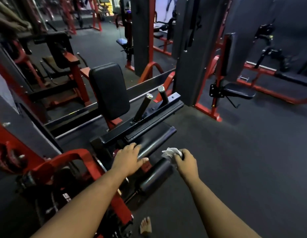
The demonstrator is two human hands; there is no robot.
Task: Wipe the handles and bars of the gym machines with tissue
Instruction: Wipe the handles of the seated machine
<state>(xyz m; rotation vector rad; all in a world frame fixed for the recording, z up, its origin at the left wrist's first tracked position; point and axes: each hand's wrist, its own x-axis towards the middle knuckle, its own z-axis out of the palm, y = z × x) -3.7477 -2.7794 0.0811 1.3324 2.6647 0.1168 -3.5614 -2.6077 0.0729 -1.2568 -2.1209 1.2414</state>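
Your right hand (184, 164) has its grip closed around a crumpled white tissue (171, 153), pinching it against the far end of the lower roller pad (154, 176), a black padded cylinder on the leg machine in front of you. The tissue bunches out past your thumb and fingers, over the pad's end.

Your left hand (129, 159) lies flat with a released grip, fingers straight and spread, pressing on the upper roller pad (149, 146) just beside and above the lower one. It holds nothing.

Both pads sit at the near end of the machine, whose red frame (67, 160) curves away to your left. Beyond the pads a black crossbar (142, 121) carries two upright handles with chrome caps: the near handle (143, 107) leans toward the black back pad (109, 90), and the far handle (163, 95) stands close beside it. Neither hand touches the handles.

Your bare foot (145, 226) shows on the dark floor (235, 160) at the bottom edge, between your forearms. More red and black machines stand behind and to the right, well apart from your hands.
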